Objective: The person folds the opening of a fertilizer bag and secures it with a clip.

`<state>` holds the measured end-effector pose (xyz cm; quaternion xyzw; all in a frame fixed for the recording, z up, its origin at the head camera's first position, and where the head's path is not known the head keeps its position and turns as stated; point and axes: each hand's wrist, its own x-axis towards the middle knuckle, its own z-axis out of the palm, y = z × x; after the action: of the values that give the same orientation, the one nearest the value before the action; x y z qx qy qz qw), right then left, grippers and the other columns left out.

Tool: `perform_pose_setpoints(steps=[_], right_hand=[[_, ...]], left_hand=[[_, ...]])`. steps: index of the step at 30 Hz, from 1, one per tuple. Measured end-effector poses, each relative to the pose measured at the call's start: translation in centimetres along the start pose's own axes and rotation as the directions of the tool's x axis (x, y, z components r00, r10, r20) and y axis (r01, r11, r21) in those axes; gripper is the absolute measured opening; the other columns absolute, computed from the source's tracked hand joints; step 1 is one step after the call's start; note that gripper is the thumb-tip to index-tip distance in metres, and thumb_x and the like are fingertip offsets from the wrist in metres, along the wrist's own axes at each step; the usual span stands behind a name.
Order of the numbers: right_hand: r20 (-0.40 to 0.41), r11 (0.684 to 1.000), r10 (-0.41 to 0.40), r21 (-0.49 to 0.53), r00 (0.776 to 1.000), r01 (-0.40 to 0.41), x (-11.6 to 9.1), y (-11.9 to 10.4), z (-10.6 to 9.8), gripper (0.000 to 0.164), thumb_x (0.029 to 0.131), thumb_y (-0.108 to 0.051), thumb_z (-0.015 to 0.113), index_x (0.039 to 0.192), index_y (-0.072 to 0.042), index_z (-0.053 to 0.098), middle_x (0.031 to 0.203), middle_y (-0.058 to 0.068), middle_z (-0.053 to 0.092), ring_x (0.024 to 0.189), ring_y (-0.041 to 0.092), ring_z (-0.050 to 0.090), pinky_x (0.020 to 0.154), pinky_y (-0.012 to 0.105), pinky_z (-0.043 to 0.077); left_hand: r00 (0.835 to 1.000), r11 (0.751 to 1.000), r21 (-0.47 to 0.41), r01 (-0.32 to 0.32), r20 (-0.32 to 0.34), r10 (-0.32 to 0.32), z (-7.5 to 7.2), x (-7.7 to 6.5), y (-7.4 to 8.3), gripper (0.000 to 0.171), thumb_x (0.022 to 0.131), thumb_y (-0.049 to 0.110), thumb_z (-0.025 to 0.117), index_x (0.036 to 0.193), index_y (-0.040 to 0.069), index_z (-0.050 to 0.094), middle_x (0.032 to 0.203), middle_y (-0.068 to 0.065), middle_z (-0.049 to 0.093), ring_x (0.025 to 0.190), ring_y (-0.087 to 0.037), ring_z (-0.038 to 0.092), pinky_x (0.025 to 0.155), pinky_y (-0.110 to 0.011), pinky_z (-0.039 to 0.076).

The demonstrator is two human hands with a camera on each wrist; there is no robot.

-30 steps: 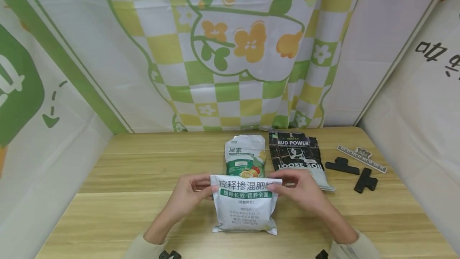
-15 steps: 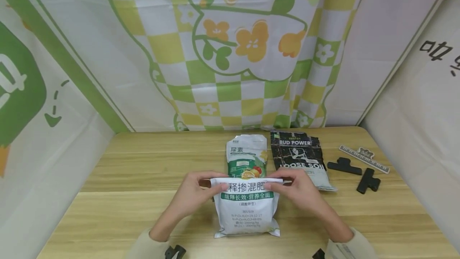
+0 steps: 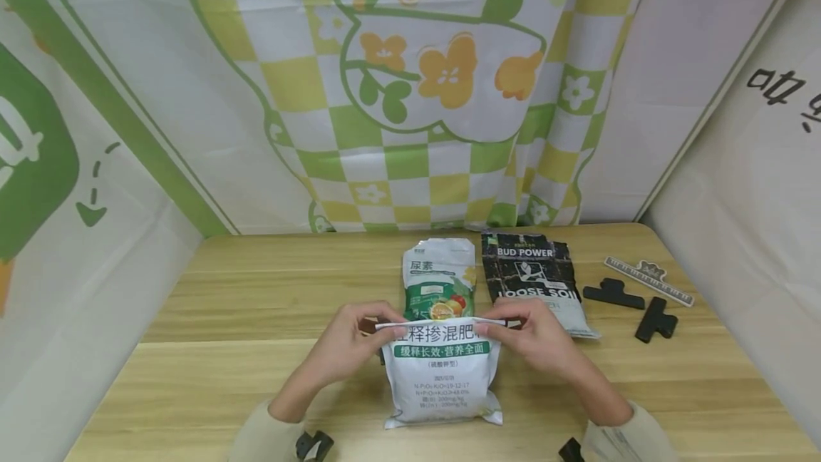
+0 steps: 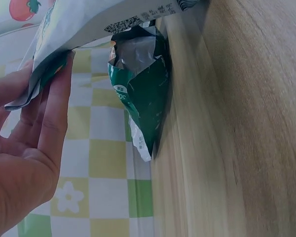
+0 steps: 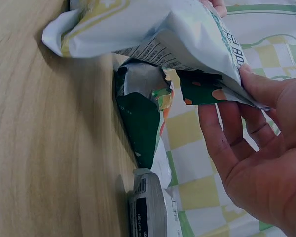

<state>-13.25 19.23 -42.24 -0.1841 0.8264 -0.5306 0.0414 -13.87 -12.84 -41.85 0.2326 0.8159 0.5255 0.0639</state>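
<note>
A white fertilizer bag (image 3: 442, 387) with dark lettering and a green band stands at the table's front middle. My left hand (image 3: 346, 344) pinches its top edge near the left corner, thumb on the front and fingers behind. On the right corner, my right hand (image 3: 537, 337) holds the edge the same way. In the right wrist view, a dark green strip (image 5: 200, 89) of the bag's back hangs behind the edge, above my right hand's fingers (image 5: 214, 140). The left wrist view shows the bag's top (image 4: 32, 91) between my left thumb and fingers.
Behind the fertilizer bag lies a green-and-white pouch (image 3: 439, 280), partly hidden. Right of it is a black "Loose Soil" bag (image 3: 532, 269). Farther right on the wooden table (image 3: 256, 291) lie two black bag clips (image 3: 613, 294) and a light patterned clip (image 3: 649, 281). Printed cloth (image 3: 410, 162) hangs behind.
My left hand has slid inward along the bag's top edge. That edge has tipped back and sits slightly lower, covering part of the top lettering. The bag has shifted slightly toward me.
</note>
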Motion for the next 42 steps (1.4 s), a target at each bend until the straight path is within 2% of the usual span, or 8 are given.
perform_pose_setpoints(steps=[2,8,15,20,25,30,34,42], right_hand=[[0.009,1.0,-0.011,0.005,1.0,0.011,0.0,0.0,-0.1,0.013,0.092,-0.022,0.081,0.104,-0.017,0.084,0.098,-0.001,0.081,0.084,0.008,0.066,0.071,0.024,0.059],[0.057,0.998,-0.047,-0.034,0.997,0.049,0.2,0.1,-0.1,0.028,0.094,-0.025,0.078,0.121,-0.021,0.079,0.123,-0.004,0.079,0.119,0.017,0.072,0.114,0.044,0.053],[0.072,0.994,-0.107,-0.01,0.992,0.108,0.3,0.4,0.0,0.02,0.095,-0.012,0.075,0.114,-0.016,0.081,0.103,0.003,0.079,0.09,0.005,0.068,0.081,0.019,0.06],[0.041,0.986,-0.156,-0.054,0.987,0.158,0.1,0.4,0.2,0.022,0.092,-0.003,0.075,0.108,-0.016,0.083,0.074,-0.004,0.051,0.069,0.003,0.045,0.058,0.019,0.047],[-0.004,0.987,-0.146,-0.064,0.989,0.146,0.1,0.2,0.4,0.019,0.091,-0.003,0.077,0.105,-0.014,0.083,0.08,-0.001,0.064,0.073,0.003,0.054,0.063,0.019,0.055],[-0.056,0.992,-0.116,-0.06,0.992,0.113,0.1,0.0,0.8,0.016,0.089,-0.006,0.08,0.1,-0.016,0.083,0.084,-0.001,0.072,0.077,0.004,0.064,0.069,0.023,0.062],[-0.073,0.996,-0.075,-0.061,0.995,0.071,0.2,-0.1,0.8,0.013,0.088,-0.011,0.082,0.099,-0.02,0.083,0.086,-0.004,0.074,0.078,0.005,0.065,0.07,0.023,0.061],[-0.073,0.999,0.002,-0.045,0.997,-0.005,0.2,0.2,0.6,0.015,0.088,-0.021,0.084,0.102,-0.022,0.082,0.098,-0.003,0.079,0.087,0.006,0.069,0.074,0.024,0.062]], left_hand=[[1.0,1.0,-0.002,0.008,0.012,-0.008,-0.1,0.1,-0.2,0.014,0.098,0.018,0.074,0.109,0.013,0.08,0.11,-0.011,0.079,0.083,-0.008,0.07,0.071,-0.025,0.062],[0.998,0.999,0.0,0.042,0.045,-0.042,-0.3,0.5,-0.6,0.023,0.099,0.019,0.072,0.121,0.013,0.079,0.124,-0.015,0.078,0.083,-0.01,0.071,0.064,-0.028,0.062],[0.999,1.0,0.029,-0.005,0.053,0.004,-0.2,0.6,-0.7,0.019,0.101,0.014,0.069,0.116,0.015,0.081,0.12,-0.009,0.08,0.091,-0.006,0.07,0.073,-0.024,0.061],[0.999,0.999,0.017,0.039,0.034,-0.04,-0.1,0.6,-0.8,0.019,0.1,0.015,0.07,0.116,0.016,0.081,0.12,-0.009,0.079,0.091,-0.01,0.071,0.074,-0.024,0.06],[0.979,0.973,-0.118,0.199,-0.027,-0.203,0.0,0.1,-0.9,0.024,0.098,0.021,0.075,0.119,0.009,0.078,0.115,-0.015,0.08,0.086,-0.017,0.076,0.07,-0.028,0.064],[0.955,0.937,-0.217,0.273,-0.061,-0.292,0.2,-0.8,-1.0,0.037,0.096,0.019,0.078,0.126,-0.001,0.072,0.113,-0.019,0.079,0.094,-0.02,0.079,0.081,-0.027,0.066],[0.942,0.911,-0.284,0.3,-0.064,-0.331,0.2,-1.3,-1.3,0.044,0.093,0.015,0.08,0.129,-0.007,0.068,0.116,-0.023,0.078,0.099,-0.023,0.08,0.086,-0.028,0.066],[0.946,0.893,-0.342,0.292,-0.037,-0.323,0.2,-1.6,-1.4,0.041,0.095,0.009,0.076,0.129,-0.012,0.065,0.12,-0.028,0.075,0.099,-0.026,0.08,0.086,-0.035,0.067]])
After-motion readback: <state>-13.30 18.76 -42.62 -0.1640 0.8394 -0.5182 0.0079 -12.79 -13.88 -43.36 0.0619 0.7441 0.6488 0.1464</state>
